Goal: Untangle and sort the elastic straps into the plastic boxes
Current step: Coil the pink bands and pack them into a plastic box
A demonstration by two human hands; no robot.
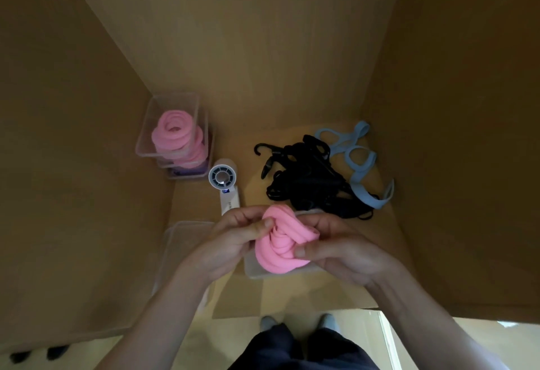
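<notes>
A pink elastic strap (279, 241), wound into a thick coil, is held between both hands over a clear plastic box (252, 267). My left hand (233, 238) grips its left side, thumb pressed into the coil. My right hand (333, 250) grips its right side from below. At the back left, a stack of clear boxes (175, 139) holds coiled pink straps (175, 133), with something purple in the lowest box. A tangle of black straps with hooks (306, 179) lies to the right, touching light blue straps (356, 162).
A white handheld fan (223, 182) lies between the stacked boxes and the black tangle. Another clear box (181, 247) sits at the lower left under my left forearm. Cardboard walls enclose the work area on three sides. My legs and feet show below.
</notes>
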